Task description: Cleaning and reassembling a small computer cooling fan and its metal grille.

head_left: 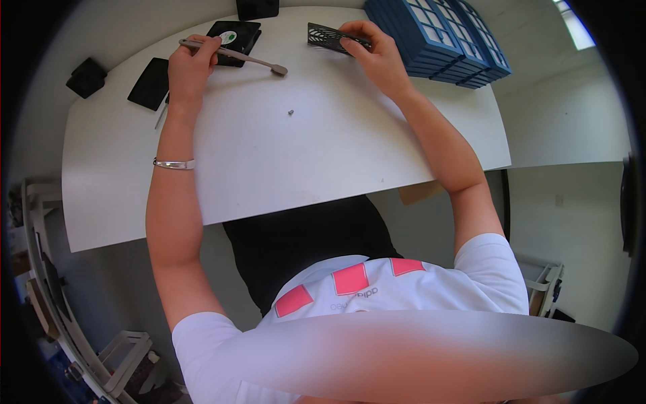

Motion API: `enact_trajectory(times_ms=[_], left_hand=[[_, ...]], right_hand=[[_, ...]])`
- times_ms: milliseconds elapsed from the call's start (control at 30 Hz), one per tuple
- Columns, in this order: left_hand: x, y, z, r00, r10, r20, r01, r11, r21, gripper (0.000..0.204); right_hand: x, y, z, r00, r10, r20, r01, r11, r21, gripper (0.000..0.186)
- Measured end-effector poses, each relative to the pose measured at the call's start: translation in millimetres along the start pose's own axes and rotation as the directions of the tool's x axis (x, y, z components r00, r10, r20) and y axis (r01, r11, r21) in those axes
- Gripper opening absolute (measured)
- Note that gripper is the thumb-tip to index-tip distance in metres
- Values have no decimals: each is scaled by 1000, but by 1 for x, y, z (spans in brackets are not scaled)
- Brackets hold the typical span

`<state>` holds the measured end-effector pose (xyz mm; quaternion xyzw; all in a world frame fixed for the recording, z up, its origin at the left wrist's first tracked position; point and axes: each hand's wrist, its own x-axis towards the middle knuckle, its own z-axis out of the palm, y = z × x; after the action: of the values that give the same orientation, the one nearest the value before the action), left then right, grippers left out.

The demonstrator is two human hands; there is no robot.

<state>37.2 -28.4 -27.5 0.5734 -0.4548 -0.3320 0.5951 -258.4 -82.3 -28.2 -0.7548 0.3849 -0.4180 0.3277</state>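
Note:
My left hand [192,71] is closed on a long pale brush [249,59], its small head pointing right over the white desk. Behind it lies a black rectangular part with a round white label [239,35]. My right hand [380,60], toward the back, grips a dark perforated panel [323,37]. A small metal screw [291,112] lies mid-desk. A flat black piece [145,84] and a thin screwdriver [161,111] rest left of my left hand, partly hidden by it.
A white curved desk [296,168] spans the view. Blue stacked drawer units [431,47] stand at the back right. More black objects sit at the back edge [258,7] and far left [86,77]. White shelving [128,357] is at lower left.

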Motion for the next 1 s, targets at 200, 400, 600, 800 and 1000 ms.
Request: enact_trajectory(times_ms=[200, 400, 600, 800, 1000], left_hand=[[-1, 1, 1, 1000, 4, -1, -4, 1000, 2, 17], [-2, 2, 2, 1000, 11, -6, -11, 1000, 19, 17], [1, -1, -2, 1000, 9, 13, -9, 1000, 8, 17], [-2, 0, 2, 1000, 6, -14, -6, 1000, 21, 16], [-1, -1, 2, 1000, 18, -14, -17, 999, 32, 16]], right_hand=[[2, 2, -2, 999, 42, -5, -41, 992, 123, 18], [2, 7, 5, 939, -341, -33, 334, 933, -132, 17], [1, 7, 6, 937, -348, -19, 343, 932, -119, 15], [-1, 7, 4, 995, -96, -41, 95, 995, -24, 15], [2, 16, 3, 994, -102, -36, 102, 995, 19, 16]])
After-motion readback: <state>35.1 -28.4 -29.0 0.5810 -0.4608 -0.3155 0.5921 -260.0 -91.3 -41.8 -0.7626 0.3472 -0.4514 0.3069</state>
